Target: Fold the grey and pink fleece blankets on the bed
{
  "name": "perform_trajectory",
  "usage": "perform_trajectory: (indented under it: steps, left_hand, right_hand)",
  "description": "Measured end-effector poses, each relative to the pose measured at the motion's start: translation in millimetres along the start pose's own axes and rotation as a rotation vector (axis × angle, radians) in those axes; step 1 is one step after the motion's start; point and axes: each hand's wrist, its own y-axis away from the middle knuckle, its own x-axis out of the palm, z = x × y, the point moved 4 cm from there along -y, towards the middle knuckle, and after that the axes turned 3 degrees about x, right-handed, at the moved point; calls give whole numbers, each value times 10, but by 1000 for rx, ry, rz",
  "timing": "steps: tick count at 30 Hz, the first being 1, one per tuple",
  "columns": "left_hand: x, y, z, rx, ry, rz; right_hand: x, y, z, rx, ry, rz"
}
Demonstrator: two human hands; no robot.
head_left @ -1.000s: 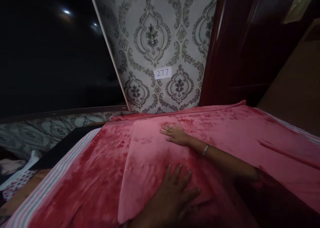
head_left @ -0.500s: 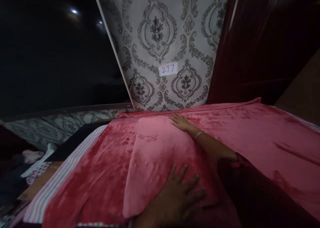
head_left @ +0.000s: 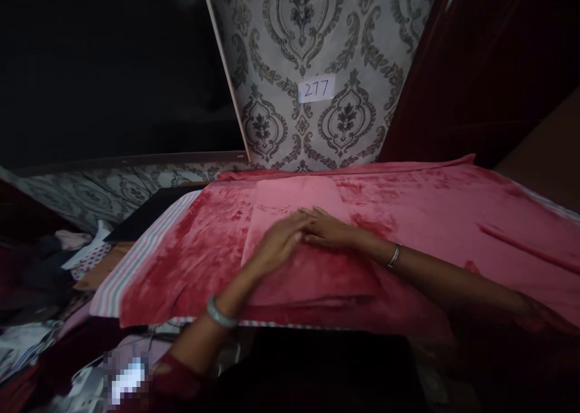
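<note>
A folded piece of pink plush cloth (head_left: 296, 192) lies in the middle of a larger red and pink plush blanket (head_left: 190, 250), which has a striped left edge. My left hand (head_left: 281, 242) is over the folded cloth, palm down, its fingers stretched toward the right and slightly blurred. Beside it my right hand (head_left: 333, 228) rests flat on the same cloth, fingers extended to the left. The fingertips of both hands meet or overlap; which is on top is hard to tell. Neither hand grips anything.
Behind the blanket stands a patterned wall with a paper label (head_left: 316, 89) reading 277. A large dark screen (head_left: 113, 68) is at left, a dark red glossy panel (head_left: 462, 80) at right. Clothes (head_left: 72, 240) and a blurred-out bright object (head_left: 129, 380) lie at lower left.
My left hand has moved up and away from the near part of the cloth to meet my right hand. The right hand has come slightly nearer. The view has tilted down.
</note>
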Motion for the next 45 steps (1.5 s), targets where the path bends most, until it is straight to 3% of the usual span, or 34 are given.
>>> perform_trajectory:
  steps: [3, 7, 11, 15, 20, 22, 25, 27, 29, 34, 38, 42, 45]
  left_hand:
    - [-114, -248, 455, -151, -96, 156]
    - [42, -307, 871, -304, -240, 352]
    - [183, -217, 963, -255, -312, 322]
    - [209, -181, 984, -211, -339, 301]
    - [169, -226, 991, -222, -337, 313]
    - [151, -226, 937, -235, -328, 328]
    - [160, -107, 717, -185, -293, 357]
    - [196, 88, 496, -125, -277, 382]
    - [237, 362, 259, -75, -261, 395]
    - [290, 1046, -221, 35, -211, 359]
    - [324, 1297, -373, 4, -208, 311]
    - [382, 1393, -437, -26, -203, 303]
    - [360, 1447, -483, 40, -180, 233]
  right_hand:
    - [80, 35, 100, -11, 10, 23]
    - [181, 193, 304, -29, -28, 52]
    - [298, 548, 671, -117, -113, 76]
    - [384, 885, 1024, -145, -159, 115]
    - [306, 1072, 1270, -131, -332, 145]
    - [171, 1041, 1233, -91, -404, 53]
    - [-72, 894, 1016, 14, -410, -205]
    - [-171, 740, 833, 73, -385, -336]
    - [-179, 538, 685, 86, -350, -373]
    - [30, -72, 581, 21, -160, -218]
    - [227, -444, 678, 33, -16, -49]
    - [405, -504, 867, -78, -7, 99]
    - [437, -401, 966, -157, -77, 158]
